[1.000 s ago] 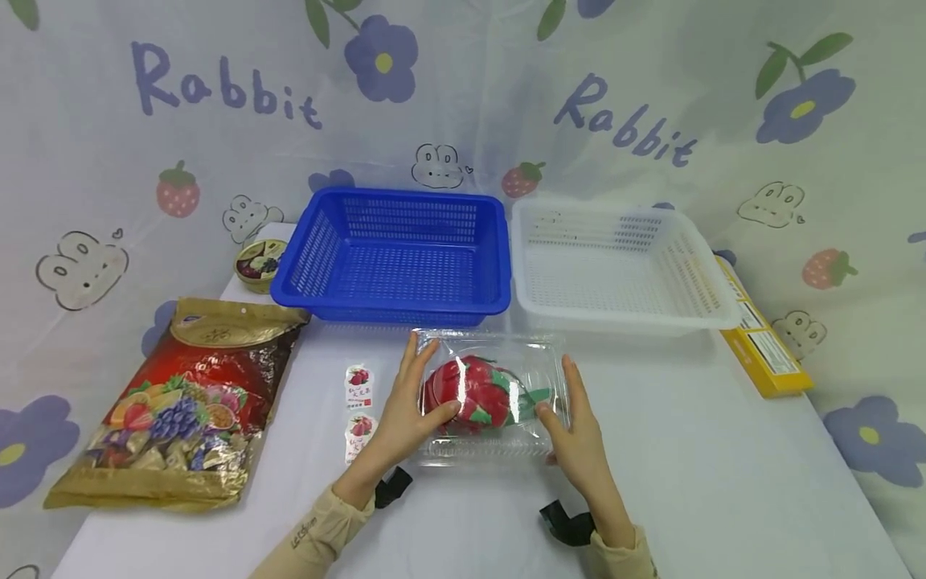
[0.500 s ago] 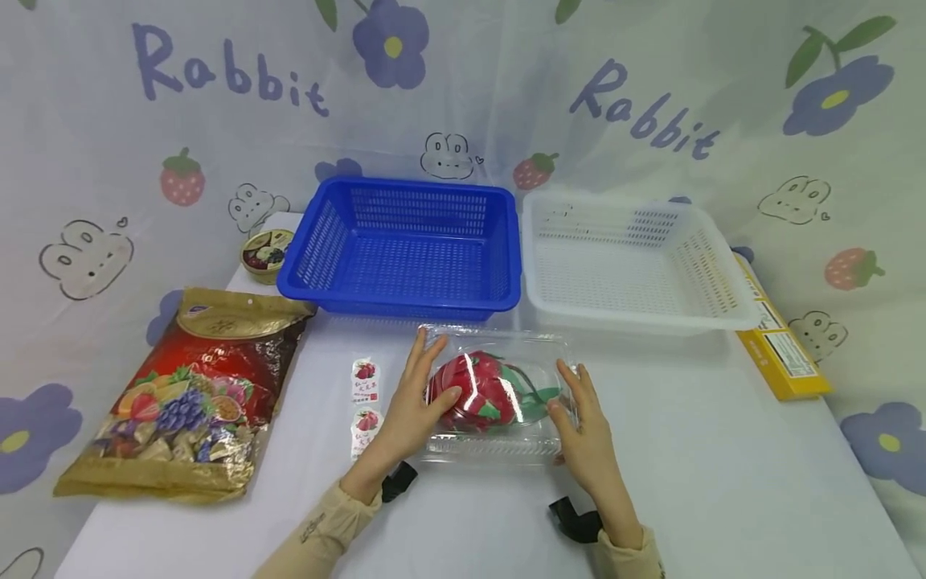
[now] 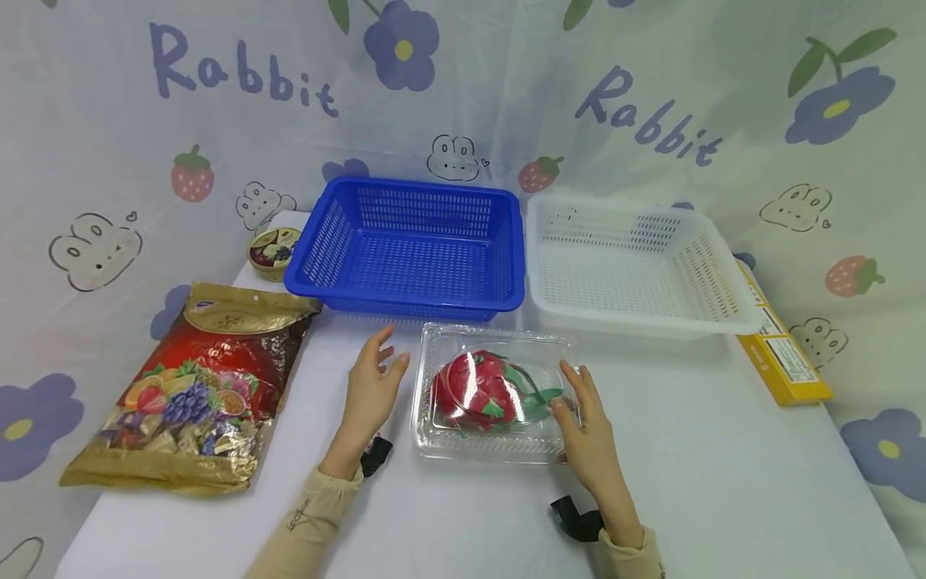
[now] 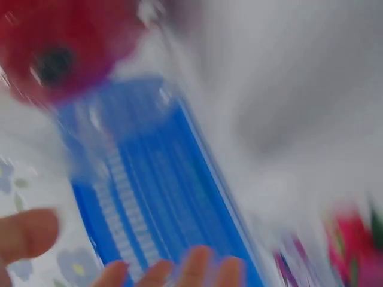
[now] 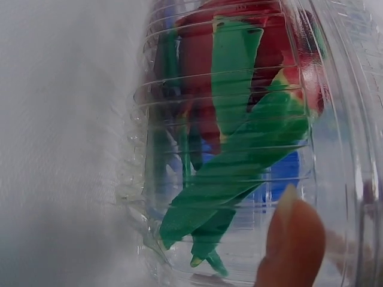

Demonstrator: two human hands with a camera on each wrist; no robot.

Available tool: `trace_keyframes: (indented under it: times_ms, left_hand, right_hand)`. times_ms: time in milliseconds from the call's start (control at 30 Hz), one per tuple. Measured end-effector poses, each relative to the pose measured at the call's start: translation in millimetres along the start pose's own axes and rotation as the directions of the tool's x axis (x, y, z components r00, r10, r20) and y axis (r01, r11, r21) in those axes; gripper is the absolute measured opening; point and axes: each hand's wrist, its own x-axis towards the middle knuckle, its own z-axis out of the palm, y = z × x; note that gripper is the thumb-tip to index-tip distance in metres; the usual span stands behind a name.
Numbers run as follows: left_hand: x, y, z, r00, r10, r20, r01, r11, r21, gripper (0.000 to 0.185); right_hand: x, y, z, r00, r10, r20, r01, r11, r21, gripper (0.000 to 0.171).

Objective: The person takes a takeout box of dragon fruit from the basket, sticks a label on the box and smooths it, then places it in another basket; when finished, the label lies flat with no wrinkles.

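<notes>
A clear plastic clamshell box [image 3: 434, 441] lies on the white table, its lid down. Inside it is a red artificial dragon fruit [image 3: 473, 390] with green leaves [image 5: 239, 167]. My right hand [image 3: 595, 438] holds the box's right end, thumb on the lid and fingers along the side. Off the box's left side, apart from it, my left hand [image 3: 369, 390] has relaxed fingers and holds nothing. That hand and wrist cover the place where two fruit stickers lay; hardly any of them shows. The left wrist view is blurred.
Behind the box stand a blue basket [image 3: 419, 310] and a white basket [image 3: 644, 322]. A gold and red candy bag [image 3: 195, 394] lies at the left, with a round tin [image 3: 273, 251] behind it. A yellow carton [image 3: 784, 362] is at the right edge.
My left hand has let go of the clear plastic box and moved left, over the stickers. The right hand stays on the box. The head view has shifted a little.
</notes>
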Motion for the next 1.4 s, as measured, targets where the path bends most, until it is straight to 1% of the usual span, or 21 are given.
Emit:
trace_keyframes:
  times_ms: [33, 67, 100, 167, 267, 333, 367, 400, 467, 567, 633, 800, 867, 933, 1033, 1100, 1133, 1200, 1267, 1367, 1400]
  left_hand:
    - [1.3, -2.0, -2.9, 0.999, -0.033, -0.036, 0.035, 0.997, 0.07, 0.056]
    - [2.4, -4.1, -5.4, 0.996, -0.061, -0.068, 0.07, 0.987, 0.145, 0.058]
    - [3.3, -6.2, -7.9, 0.993, -0.078, -0.094, 0.097, 0.971, 0.218, 0.061]
    - [4.6, -10.2, -12.3, 0.986, -0.104, -0.13, 0.144, 0.923, 0.356, 0.067]
    - [5.7, -16.7, -18.4, 0.982, -0.124, -0.145, 0.181, 0.847, 0.5, 0.075]
    - [6.6, -20.7, -21.9, 0.979, -0.145, -0.141, 0.2, 0.801, 0.565, 0.08]
    - [7.1, -22.6, -23.4, 0.978, -0.157, -0.139, 0.209, 0.786, 0.582, 0.081]
    - [8.0, -24.5, -24.4, 0.977, -0.165, -0.138, 0.215, 0.776, 0.593, 0.082]
    - [9.8, -27.3, -25.8, 0.975, -0.173, -0.139, 0.222, 0.767, 0.602, 0.084]
    - [11.6, -28.9, -27.2, 0.975, -0.167, -0.144, 0.22, 0.778, 0.589, 0.081]
    - [12.1, -28.7, -28.0, 0.976, -0.166, -0.139, 0.216, 0.78, 0.588, 0.076]
    - [11.1, -28.8, -32.9, 0.978, -0.186, -0.095, 0.206, 0.786, 0.583, 0.064]
    - [8.9, -28.2, -36.9, 0.975, -0.206, -0.079, 0.215, 0.806, 0.552, 0.062]
    - [5.9, -25.5, -41.9, 0.974, -0.219, -0.052, 0.216, 0.848, 0.484, 0.059]
    - [0.7, -14.9, -48.2, 0.976, -0.22, -0.007, 0.209, 0.917, 0.34, 0.052]
    - [-3.5, -3.5, -50.8, 0.975, -0.218, 0.033, 0.205, 0.953, 0.225, 0.044]
    - [-5.9, 2.9, -51.6, 0.974, -0.222, 0.05, 0.21, 0.963, 0.17, 0.04]
    - [-11.7, 16.4, -52.8, 0.969, -0.233, 0.083, 0.227, 0.971, 0.074, 0.034]
    - [-17.4, 29.3, -53.2, 0.964, -0.237, 0.117, 0.24, 0.971, -0.013, 0.032]
    - [-25.8, 46.2, -51.6, 0.964, -0.214, 0.159, 0.233, 0.965, -0.119, 0.031]
    - [-28.6, 51.5, -50.7, 0.966, -0.2, 0.162, 0.224, 0.964, -0.144, 0.03]
  right_hand:
    - [0, 0, 0, 1.0, 0.001, -0.002, -0.001, 1.0, -0.001, 0.051]
    - [-1, -1, 0, 1.0, 0.001, -0.003, -0.001, 1.0, -0.001, 0.051]
    - [-1, -1, -1, 1.0, 0.002, -0.005, -0.002, 1.0, 0.0, 0.051]
    - [-1, -1, -1, 1.0, 0.004, -0.008, -0.004, 1.0, 0.002, 0.051]
    - [-2, -2, -3, 1.0, 0.006, -0.009, -0.006, 1.0, 0.004, 0.051]
    - [-3, -3, -4, 1.0, 0.008, -0.007, -0.008, 1.0, 0.007, 0.051]
    - [-3, -3, -4, 1.0, 0.009, -0.007, -0.008, 1.0, 0.009, 0.051]
    - [-3, -4, -5, 1.0, 0.009, -0.007, -0.009, 1.0, 0.009, 0.051]
    - [-3, -5, -6, 1.0, 0.01, -0.009, -0.01, 1.0, 0.013, 0.051]
    - [-3, -6, -8, 1.0, 0.011, -0.011, -0.01, 1.0, 0.012, 0.051]
    - [-4, -7, -8, 1.0, 0.012, -0.01, -0.012, 1.0, 0.014, 0.051]
    - [-5, -5, -6, 1.0, 0.017, -0.009, -0.016, 0.999, 0.03, 0.051]
    - [-5, -4, -5, 1.0, 0.017, 0.004, -0.018, 0.999, 0.039, 0.051]
    - [-5, -3, -4, 1.0, 0.016, 0.022, -0.017, 0.999, 0.043, 0.051]
    - [-5, -4, -4, 0.999, 0.011, 0.039, -0.013, 0.999, 0.03, 0.052]
    - [-4, -6, -6, 0.999, 0.014, 0.044, -0.014, 1.0, 0.013, 0.052]
    - [-3, -7, -7, 0.999, 0.018, 0.048, -0.019, 1.0, 0.004, 0.052]
    - [-2, -10, -9, 0.997, 0.041, 0.065, -0.04, 0.999, -0.016, 0.053]
    - [-1, -14, -12, 0.994, 0.068, 0.088, -0.064, 0.997, -0.041, 0.053]
    - [0, -17, -15, 0.988, 0.108, 0.113, -0.096, 0.99, -0.105, 0.054]
    - [0, -18, -15, 0.988, 0.109, 0.113, -0.095, 0.988, -0.123, 0.055]
